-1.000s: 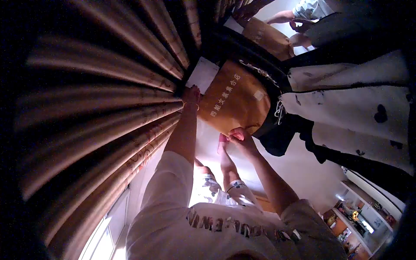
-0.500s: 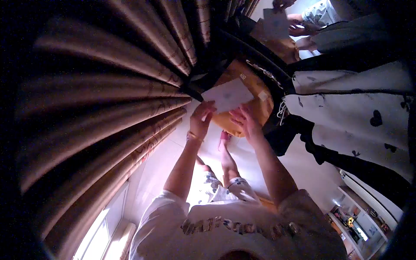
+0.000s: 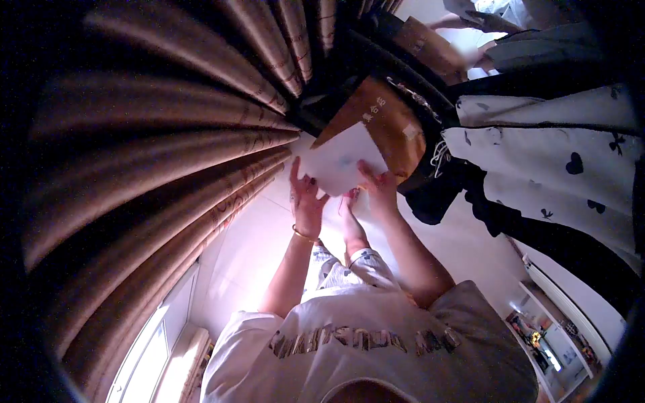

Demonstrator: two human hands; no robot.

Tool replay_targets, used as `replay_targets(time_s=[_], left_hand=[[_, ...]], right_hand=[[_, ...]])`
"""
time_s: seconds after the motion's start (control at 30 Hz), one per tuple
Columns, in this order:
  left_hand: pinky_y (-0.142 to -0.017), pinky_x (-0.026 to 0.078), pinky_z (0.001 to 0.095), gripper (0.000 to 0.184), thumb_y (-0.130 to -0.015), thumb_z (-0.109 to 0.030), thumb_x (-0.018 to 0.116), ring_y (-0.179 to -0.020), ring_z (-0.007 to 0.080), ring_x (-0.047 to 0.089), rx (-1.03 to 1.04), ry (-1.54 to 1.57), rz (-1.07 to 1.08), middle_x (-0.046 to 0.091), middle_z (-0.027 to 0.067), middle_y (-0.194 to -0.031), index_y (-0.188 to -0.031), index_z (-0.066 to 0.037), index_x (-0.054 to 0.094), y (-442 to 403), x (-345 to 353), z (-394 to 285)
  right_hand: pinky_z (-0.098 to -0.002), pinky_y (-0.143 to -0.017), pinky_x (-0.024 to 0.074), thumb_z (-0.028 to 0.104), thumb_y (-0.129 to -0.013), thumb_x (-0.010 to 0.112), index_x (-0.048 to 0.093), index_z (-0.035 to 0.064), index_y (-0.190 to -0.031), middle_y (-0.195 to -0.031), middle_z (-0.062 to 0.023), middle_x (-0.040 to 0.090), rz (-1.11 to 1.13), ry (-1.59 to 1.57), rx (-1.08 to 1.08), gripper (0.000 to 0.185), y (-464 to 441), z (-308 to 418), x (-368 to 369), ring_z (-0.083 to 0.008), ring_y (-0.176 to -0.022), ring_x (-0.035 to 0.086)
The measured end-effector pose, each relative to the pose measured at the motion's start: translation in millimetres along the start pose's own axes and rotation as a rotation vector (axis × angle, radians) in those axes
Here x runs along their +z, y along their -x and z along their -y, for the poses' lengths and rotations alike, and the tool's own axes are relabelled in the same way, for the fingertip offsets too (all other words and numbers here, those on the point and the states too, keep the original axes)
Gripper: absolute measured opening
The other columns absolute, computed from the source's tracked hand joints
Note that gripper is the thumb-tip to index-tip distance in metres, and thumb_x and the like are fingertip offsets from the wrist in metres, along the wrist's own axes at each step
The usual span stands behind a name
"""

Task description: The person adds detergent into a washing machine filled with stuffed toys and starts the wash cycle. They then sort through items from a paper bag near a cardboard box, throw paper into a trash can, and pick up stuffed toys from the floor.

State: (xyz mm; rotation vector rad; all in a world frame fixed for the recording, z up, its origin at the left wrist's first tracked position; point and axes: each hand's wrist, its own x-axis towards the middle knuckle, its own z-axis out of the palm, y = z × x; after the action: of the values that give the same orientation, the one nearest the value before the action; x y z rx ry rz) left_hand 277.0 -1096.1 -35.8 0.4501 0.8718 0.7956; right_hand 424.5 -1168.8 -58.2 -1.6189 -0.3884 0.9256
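Note:
A flat white rectangular sheet [image 3: 341,156] with a faint grey mark in its middle is held up in front of me; whether it is paper or something stiffer I cannot tell. My right hand [image 3: 381,190] grips its right edge, the thumb lying over the face. At the lower left edge is my left hand [image 3: 307,200], fingers spread and pointing up, a bracelet on its wrist. Whether those fingers touch the sheet is unclear. Behind the sheet is a brown bag or box-like surface [image 3: 403,144] with printed characters and a pale label.
Brown curtains [image 3: 195,144] hang in folds on the left. On the right hang pale clothes with dark hearts and bows [image 3: 537,158] beside dark fabric [image 3: 430,201]. A reflection [image 3: 484,47] shows at the top right. Shelves [image 3: 557,342] stand at the lower right, a window [image 3: 144,363] at the lower left.
The white sheet has come lower and turned. My left hand has opened and spread its fingers at the sheet's edge. My right hand has closed on the right edge.

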Motion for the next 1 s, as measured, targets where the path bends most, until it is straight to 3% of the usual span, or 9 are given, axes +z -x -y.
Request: replay_targets(time_s=[0.3, 0.33, 0.43, 0.5, 0.7, 0.77, 0.8, 0.87, 1.0], left_hand=[[-0.085, 0.054, 0.0359, 0.047, -0.089, -0.005, 0.052, -0.109, 0.0282, 0.057, -0.159, 0.011, -0.014, 0.052, 0.0153, -0.128, -0.134, -0.005, 0.036, -7.8, 18.6, 25.6], [-0.076, 0.052, 0.0269, 0.040, -0.090, -0.012, 0.055, -0.084, 0.0201, 0.061, -0.088, 0.043, -0.069, 0.059, 0.0075, -0.106, -0.127, -0.002, 0.043, -9.0, 21.4, 31.3], [-0.071, 0.055, 0.0316, 0.041, -0.092, -0.012, 0.050, -0.107, 0.0267, 0.059, -0.284, 0.065, -0.209, 0.051, 0.0178, -0.130, -0.130, -0.004, 0.039, -29.1, -29.2, 56.6], [-0.063, 0.050, 0.0247, 0.039, -0.094, -0.019, 0.044, -0.087, 0.0202, 0.061, -0.248, 0.047, -0.203, 0.059, 0.0151, -0.113, -0.129, -0.002, 0.041, -35.7, -38.8, 59.2], [-0.059, 0.042, 0.0188, 0.033, -0.095, -0.019, 0.038, -0.070, 0.0087, 0.054, -0.238, -0.109, -0.020, 0.059, 0.0027, -0.080, -0.121, -0.004, 0.051, -48.0, -96.7, 59.9], [-0.042, 0.037, 0.0204, 0.027, -0.094, -0.035, 0.045, -0.048, 0.0087, 0.046, -0.083, -0.624, -0.031, 0.053, -0.0016, -0.065, -0.093, -0.012, 0.060, -63.3, -136.4, 94.5], [-0.039, 0.035, 0.0212, 0.029, -0.093, -0.039, 0.047, -0.043, 0.0095, 0.043, -0.306, -0.347, -0.123, 0.051, -0.0028, -0.061, -0.084, -0.015, 0.059, -53.4, -111.1, 73.8], [-0.034, 0.031, 0.0224, 0.040, -0.088, -0.057, 0.051, -0.035, 0.0093, 0.036, -0.453, -0.229, -0.396, 0.043, -0.0060, -0.050, -0.067, -0.023, 0.049, -35.6, -55.7, 45.3], [-0.031, 0.017, 0.0232, 0.050, -0.088, -0.054, 0.055, -0.033, 0.0055, 0.025, -0.477, -0.250, -0.395, 0.029, -0.0070, -0.047, -0.057, -0.022, 0.032, -23.3, -64.7, 49.6]], right_hand=[[-0.0370, -0.084, 0.0467, 0.003, -0.074, 0.067, 0.055, -0.0004, -0.114, -0.109, -0.0145, 0.059, 0.226, 0.593, 0.020, 0.042, 31.1, 12.7, 37.8, -0.0272, -0.102, 0.057], [-0.0371, -0.084, 0.0460, 0.002, -0.072, 0.067, 0.055, 0.0003, -0.112, -0.108, -0.0141, 0.058, 0.248, 0.661, -0.096, 0.042, 30.2, 12.5, 38.7, -0.0275, -0.102, 0.056], [-0.0388, -0.086, 0.0423, 0.005, -0.070, 0.070, 0.056, 0.0033, -0.109, -0.105, -0.0135, 0.056, 0.292, 0.715, -0.388, 0.042, 24.7, 6.0, 37.1, -0.0286, -0.102, 0.053], [-0.0415, -0.088, 0.0376, 0.014, -0.070, 0.073, 0.056, 0.0065, -0.109, -0.103, -0.0140, 0.057, 0.297, 0.551, -0.503, 0.043, 20.1, -16.3, 23.7, -0.0296, -0.100, 0.053], [-0.0404, -0.090, 0.0450, 0.014, -0.070, 0.076, 0.043, 0.0005, -0.119, -0.112, -0.0173, 0.053, -0.120, 0.903, -0.261, 0.060, -33.4, -94.6, -86.6, -0.0311, -0.104, 0.054], [-0.0433, -0.091, 0.0452, 0.018, -0.065, 0.080, 0.041, -0.0009, -0.121, -0.113, -0.0193, 0.054, -0.289, 1.042, -0.147, 0.071, -60.1, -128.4, -128.1, -0.0346, -0.103, 0.055], [-0.0444, -0.093, 0.0435, 0.022, -0.063, 0.081, 0.041, -0.0008, -0.122, -0.116, -0.0204, 0.052, -0.415, 1.114, -0.059, 0.075, -70.4, -125.2, -134.5, -0.0345, -0.107, 0.053], [-0.0469, -0.101, 0.0339, 0.046, -0.073, 0.066, 0.036, 0.0047, -0.133, -0.133, -0.0160, 0.041, -0.360, 0.946, 0.099, 0.079, -81.1, -82.0, -133.5, -0.0356, -0.119, 0.042], [-0.0462, -0.100, 0.0354, 0.044, -0.071, 0.069, 0.032, 0.0037, -0.136, -0.133, -0.0184, 0.042, -0.253, 0.942, 0.360, 0.085, -133.8, -117.9, -160.9, -0.0363, -0.118, 0.043]])
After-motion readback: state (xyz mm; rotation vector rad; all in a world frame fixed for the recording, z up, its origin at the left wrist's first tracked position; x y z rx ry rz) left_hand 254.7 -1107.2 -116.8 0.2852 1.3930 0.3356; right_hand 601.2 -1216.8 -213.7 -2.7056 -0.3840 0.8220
